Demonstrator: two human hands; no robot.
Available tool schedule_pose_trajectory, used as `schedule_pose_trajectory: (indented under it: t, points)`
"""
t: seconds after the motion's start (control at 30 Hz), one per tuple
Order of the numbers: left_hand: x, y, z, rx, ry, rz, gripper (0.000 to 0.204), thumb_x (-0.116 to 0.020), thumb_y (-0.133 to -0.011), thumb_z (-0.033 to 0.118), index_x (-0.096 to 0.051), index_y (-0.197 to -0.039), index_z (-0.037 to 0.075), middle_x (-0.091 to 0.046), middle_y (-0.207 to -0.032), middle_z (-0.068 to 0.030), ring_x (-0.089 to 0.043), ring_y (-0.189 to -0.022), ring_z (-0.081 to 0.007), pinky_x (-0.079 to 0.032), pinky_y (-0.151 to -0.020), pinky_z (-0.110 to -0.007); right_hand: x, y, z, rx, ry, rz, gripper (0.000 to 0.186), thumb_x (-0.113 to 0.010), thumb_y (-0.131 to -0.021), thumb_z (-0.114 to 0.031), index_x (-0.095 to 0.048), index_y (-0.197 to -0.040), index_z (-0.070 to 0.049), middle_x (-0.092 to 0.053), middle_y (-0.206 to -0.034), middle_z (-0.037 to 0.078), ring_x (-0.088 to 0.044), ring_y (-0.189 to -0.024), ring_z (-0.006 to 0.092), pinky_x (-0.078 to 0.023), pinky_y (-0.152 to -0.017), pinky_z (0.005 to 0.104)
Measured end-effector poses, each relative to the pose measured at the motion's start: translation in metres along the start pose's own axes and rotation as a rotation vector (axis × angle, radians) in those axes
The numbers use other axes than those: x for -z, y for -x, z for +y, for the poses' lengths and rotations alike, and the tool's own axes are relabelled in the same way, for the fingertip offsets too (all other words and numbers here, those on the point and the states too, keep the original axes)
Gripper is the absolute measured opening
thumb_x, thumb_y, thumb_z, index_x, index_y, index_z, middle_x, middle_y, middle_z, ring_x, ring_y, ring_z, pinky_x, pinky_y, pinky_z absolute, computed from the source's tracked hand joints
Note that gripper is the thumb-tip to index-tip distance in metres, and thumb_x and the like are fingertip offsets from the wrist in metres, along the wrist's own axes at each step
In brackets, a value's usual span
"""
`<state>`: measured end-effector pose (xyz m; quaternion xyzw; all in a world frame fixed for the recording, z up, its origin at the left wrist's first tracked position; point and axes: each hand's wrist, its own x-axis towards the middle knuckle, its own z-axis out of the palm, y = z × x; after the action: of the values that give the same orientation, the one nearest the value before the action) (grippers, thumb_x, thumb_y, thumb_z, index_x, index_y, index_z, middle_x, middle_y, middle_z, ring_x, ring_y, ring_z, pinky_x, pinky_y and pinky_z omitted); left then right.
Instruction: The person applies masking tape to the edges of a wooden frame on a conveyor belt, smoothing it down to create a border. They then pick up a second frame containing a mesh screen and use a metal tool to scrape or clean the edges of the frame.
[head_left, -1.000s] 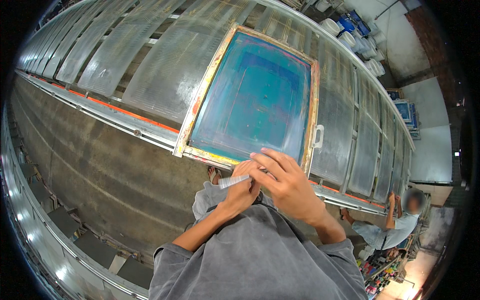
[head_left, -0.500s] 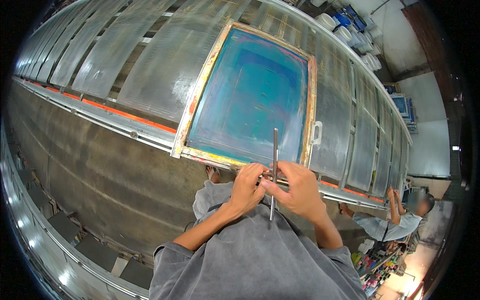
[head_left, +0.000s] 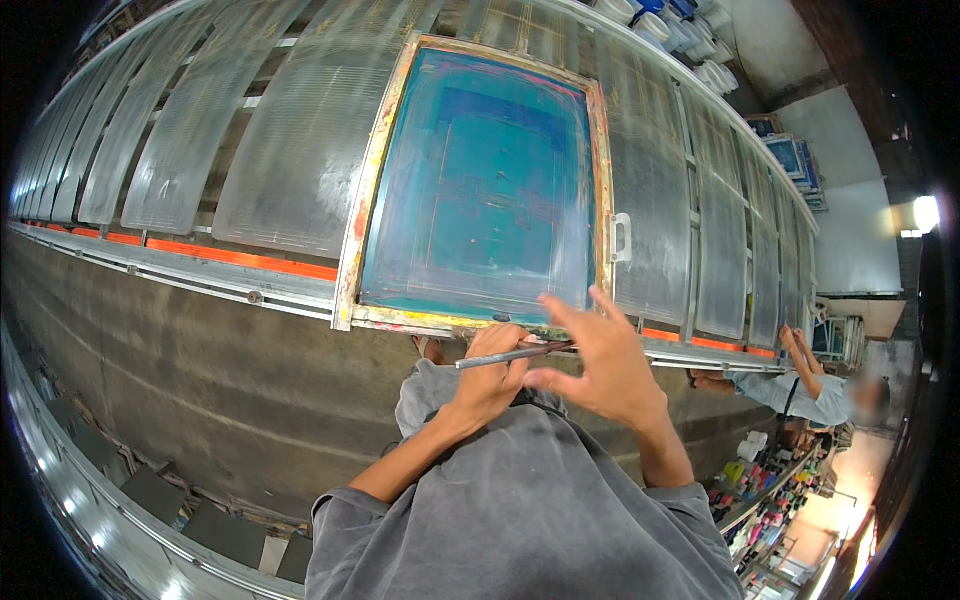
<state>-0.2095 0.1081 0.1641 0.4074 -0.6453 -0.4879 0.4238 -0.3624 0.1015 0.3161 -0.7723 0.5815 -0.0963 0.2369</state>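
Observation:
A screen-printing frame [head_left: 603, 180] with blue-green mesh and paint-stained edges lies on the long bench in front of me. At its near edge, my left hand [head_left: 490, 378] is closed round the middle of a metal T-handle wrench [head_left: 500, 357]. The wrench's bar now lies nearly level, its left end sticking out past my left hand. What its working end meets is hidden by my fingers. My right hand [head_left: 605, 370] is open, fingers spread, just beside the bar's right end. A dark spot [head_left: 502, 318] marks the frame's near rail.
Clear ribbed panels [head_left: 290, 160] line the bench on both sides of the frame, with an orange strip [head_left: 240, 264] along the near rail. A white handle [head_left: 622, 237] sits on the frame's right side. Another person [head_left: 815, 390] stands at far right. Tubs [head_left: 650, 28] stand beyond.
The wrench's bar has turned from upright to nearly level. My right hand has let go and spread its fingers. The whole view has shifted slightly; my left hand keeps its place at the frame's edge.

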Motion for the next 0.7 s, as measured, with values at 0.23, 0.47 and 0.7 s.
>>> schedule_pose_trajectory:
  t: [0.23, 0.47, 0.7]
  points:
    - [0.017, 0.0, -0.005, -0.064, -0.024, -0.186, 0.028, -0.069, -0.089, 0.013, -0.063, -0.113, 0.001, -0.065, -0.105, -0.0166, -0.062, -0.1, -0.0388, -0.047, -0.091, -0.045, -0.014, -0.005, 0.007, -0.036, -0.135, -0.182, 0.031, -0.068, -0.089, -0.014, -0.07, -0.118, -0.004, -0.074, -0.091, 0.016, -0.071, -0.077, 0.0333, -0.054, -0.066, 0.0388]
    - [0.048, 0.0, -0.019, 0.034, -0.138, -0.006, 0.077, -0.08, -0.084, 0.019, -0.043, -0.149, 0.002, -0.05, -0.148, -0.0203, -0.048, -0.138, -0.037, -0.039, -0.115, -0.044, 0.079, -0.001, -0.008, -0.262, -0.458, 0.222, 0.017, -0.061, -0.096, -0.012, -0.075, -0.101, -0.005, -0.073, -0.082, 0.009, -0.069, -0.067, 0.0151, -0.05, -0.059, 0.0288]
    - [0.088, -0.009, -0.048, 0.227, -0.204, 0.304, 0.059, -0.073, -0.092, 0.018, -0.051, -0.144, 0.001, -0.057, -0.142, -0.0197, -0.054, -0.134, -0.0301, -0.044, -0.109, -0.043, 0.141, 0.08, 0.074, 0.306, -1.245, 0.543, 0.062, -0.047, -0.107, -0.053, -0.066, -0.065, -0.011, -0.063, -0.073, 0.009, -0.055, -0.058, 0.0173, -0.043, -0.07, 0.0386]
